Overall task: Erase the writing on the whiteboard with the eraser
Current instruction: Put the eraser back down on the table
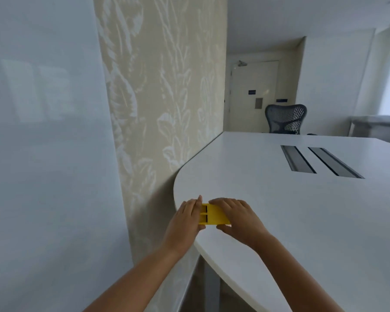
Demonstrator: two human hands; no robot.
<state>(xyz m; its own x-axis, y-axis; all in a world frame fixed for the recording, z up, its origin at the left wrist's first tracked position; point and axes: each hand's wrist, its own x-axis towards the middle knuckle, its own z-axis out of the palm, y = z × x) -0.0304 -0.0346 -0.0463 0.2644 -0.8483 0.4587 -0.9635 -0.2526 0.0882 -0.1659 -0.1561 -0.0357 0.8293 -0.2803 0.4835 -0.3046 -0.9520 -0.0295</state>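
Eraser [213, 216] flat on table [302, 210] edge, long axis left-right; both hands [214, 218] gripping ends.

The right hand [236, 218] hides much of the yellow eraser [212, 216]; the whiteboard [43, 131] runs off-frame left.

A white desk [302, 210] filled the lower right; leaf-patterned wallpaper [162, 86] rose centre, a mesh chair [285, 119] and door [254, 93] behind.
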